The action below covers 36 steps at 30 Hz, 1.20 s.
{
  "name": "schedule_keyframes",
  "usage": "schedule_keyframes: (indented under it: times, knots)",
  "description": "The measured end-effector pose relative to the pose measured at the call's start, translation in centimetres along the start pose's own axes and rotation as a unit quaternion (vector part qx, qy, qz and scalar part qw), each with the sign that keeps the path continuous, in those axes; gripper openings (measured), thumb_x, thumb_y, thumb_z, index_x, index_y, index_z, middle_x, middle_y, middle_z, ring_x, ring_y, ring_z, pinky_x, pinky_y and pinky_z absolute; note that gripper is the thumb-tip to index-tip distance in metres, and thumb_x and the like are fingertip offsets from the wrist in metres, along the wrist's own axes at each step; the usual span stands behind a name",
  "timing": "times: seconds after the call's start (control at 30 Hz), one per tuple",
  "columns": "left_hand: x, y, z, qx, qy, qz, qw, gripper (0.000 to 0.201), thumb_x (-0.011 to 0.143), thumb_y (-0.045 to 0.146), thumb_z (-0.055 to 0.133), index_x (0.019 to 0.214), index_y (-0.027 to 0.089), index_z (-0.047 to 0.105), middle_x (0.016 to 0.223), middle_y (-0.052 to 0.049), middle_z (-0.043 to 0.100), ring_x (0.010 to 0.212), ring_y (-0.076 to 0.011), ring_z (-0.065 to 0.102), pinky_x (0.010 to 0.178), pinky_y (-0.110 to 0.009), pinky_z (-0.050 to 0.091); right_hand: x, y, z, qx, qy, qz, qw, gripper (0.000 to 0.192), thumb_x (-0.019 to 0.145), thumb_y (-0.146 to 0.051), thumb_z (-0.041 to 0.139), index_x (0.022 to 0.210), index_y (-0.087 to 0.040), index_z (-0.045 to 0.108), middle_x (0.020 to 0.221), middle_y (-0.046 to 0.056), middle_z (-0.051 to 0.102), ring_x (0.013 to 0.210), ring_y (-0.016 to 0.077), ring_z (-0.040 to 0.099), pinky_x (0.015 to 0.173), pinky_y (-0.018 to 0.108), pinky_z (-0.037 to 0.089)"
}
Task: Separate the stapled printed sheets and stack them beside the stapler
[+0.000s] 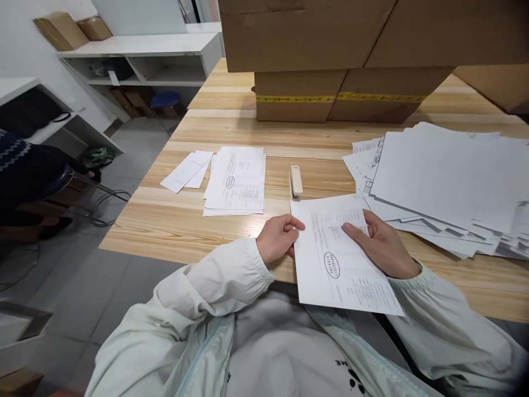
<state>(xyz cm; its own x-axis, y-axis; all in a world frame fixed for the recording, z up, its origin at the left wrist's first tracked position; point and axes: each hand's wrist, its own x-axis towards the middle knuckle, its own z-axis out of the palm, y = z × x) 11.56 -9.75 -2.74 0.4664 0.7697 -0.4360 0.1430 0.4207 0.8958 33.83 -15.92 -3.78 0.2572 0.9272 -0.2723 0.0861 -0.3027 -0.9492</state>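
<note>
Between my hands is a printed sheet of paper with an oval stamp mark, tilted over the table's front edge. My left hand pinches its left edge with thumb and forefinger. From the right side, my right hand grips the sheet, thumb on top and fingers underneath. Whether more sheets lie beneath it I cannot tell. Just beyond the paper's top left corner stands a cream stapler. Left of the stapler lies a stack of similar printed sheets, with small paper slips beside it.
A large loose pile of papers covers the right of the wooden table. Cardboard boxes with yellow tape are stacked at the back. On the left, another person's sleeve, a blue stool and white shelves are visible.
</note>
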Motion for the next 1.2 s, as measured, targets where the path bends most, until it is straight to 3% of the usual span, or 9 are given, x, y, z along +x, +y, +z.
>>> schedule_keyframes:
  times: [0.27,0.37,0.43,0.57,0.63,0.73,0.9,1.03,1.2]
  knots:
    - [1.7,0.3,-1.2,0.080,-0.002,0.055,0.995,0.015,0.080,0.003,0.049,0.083,0.014,0.060,0.052,0.009,0.043,0.041,-0.0065,0.052,0.039,-0.017,0.047,0.6,0.2,0.8,-0.014,0.011,-0.020,1.000,0.052,0.074,-0.056,0.073,0.113,-0.024,0.059,0.110,0.008,0.071,0.088,0.0241,0.069,0.067,0.036,0.058]
    - [2.1,1.2,-1.5,0.094,-0.008,0.035,0.995,0.017,0.080,0.001,0.048,0.082,0.013,0.060,0.050,0.008,0.046,0.040,-0.0059,0.051,0.039,-0.016,0.045,1.0,-0.3,-0.7,-0.148,-0.023,-0.032,0.988,0.056,0.079,-0.060,0.065,0.122,-0.025,0.056,0.099,0.007,0.073,0.073,0.0228,0.068,0.059,0.037,0.055]
    - [2.2,1.7,-1.6,0.065,-0.013,0.004,0.998,0.018,0.080,-0.001,0.047,0.080,0.013,0.059,0.048,0.009,0.046,0.040,-0.0063,0.051,0.039,-0.017,0.047,1.2,-1.4,-2.3,-0.313,-0.015,-0.080,0.946,0.058,0.081,-0.061,0.059,0.127,-0.027,0.057,0.085,0.004,0.073,0.059,0.0217,0.064,0.054,0.038,0.050]
    - [2.1,2.2,-1.7,0.008,-0.009,-0.029,1.000,0.019,0.079,-0.004,0.047,0.078,0.013,0.057,0.046,0.008,0.047,0.040,-0.0066,0.051,0.040,-0.018,0.048,2.3,-5.7,-3.4,-0.511,0.146,-0.278,0.801,0.044,0.090,-0.054,0.048,0.119,-0.027,0.066,0.083,0.004,0.073,0.052,0.0194,0.059,0.055,0.039,0.045]
    - [2.1,2.3,-1.8,-0.009,-0.002,-0.035,0.999,0.019,0.080,-0.004,0.047,0.078,0.013,0.056,0.046,0.009,0.047,0.040,-0.0067,0.051,0.040,-0.017,0.048,3.8,-8.0,-1.7,-0.499,0.167,-0.372,0.765,0.036,0.094,-0.044,0.046,0.115,-0.024,0.068,0.088,0.004,0.074,0.057,0.0178,0.061,0.058,0.036,0.047]
    - [2.0,2.2,-1.8,-0.025,0.004,-0.040,0.999,0.020,0.079,-0.005,0.047,0.078,0.013,0.054,0.044,0.011,0.042,0.038,-0.0061,0.049,0.039,-0.017,0.047,7.4,-10.0,2.9,-0.469,0.106,-0.472,0.739,0.032,0.098,-0.034,0.042,0.111,-0.020,0.067,0.100,0.006,0.073,0.084,0.0212,0.066,0.073,0.037,0.051]
    - [2.3,1.9,-2.0,-0.031,0.004,-0.031,0.999,0.021,0.078,-0.005,0.047,0.077,0.016,0.050,0.045,0.012,0.042,0.037,-0.0059,0.046,0.037,-0.017,0.046,13.4,-9.0,10.2,-0.467,0.009,-0.497,0.731,0.038,0.102,-0.035,0.032,0.114,-0.019,0.064,0.115,0.008,0.068,0.107,0.0248,0.057,0.094,0.043,0.045]
    - [2.4,1.6,-2.1,-0.026,-0.005,-0.028,0.999,0.020,0.078,-0.003,0.048,0.076,0.017,0.049,0.046,0.012,0.041,0.037,-0.0061,0.044,0.036,-0.017,0.044,15.1,-6.5,12.6,-0.470,-0.052,-0.483,0.737,0.040,0.102,-0.036,0.030,0.116,-0.017,0.062,0.124,0.011,0.064,0.126,0.0273,0.046,0.102,0.045,0.039]
    - [2.9,1.4,-2.1,-0.024,-0.011,-0.015,1.000,0.019,0.076,-0.002,0.048,0.076,0.018,0.049,0.049,0.011,0.043,0.038,-0.0069,0.046,0.038,-0.019,0.046,15.3,-5.7,13.2,-0.474,-0.053,-0.476,0.739,0.038,0.101,-0.036,0.035,0.122,-0.017,0.060,0.132,0.009,0.060,0.135,0.0278,0.039,0.109,0.045,0.033]
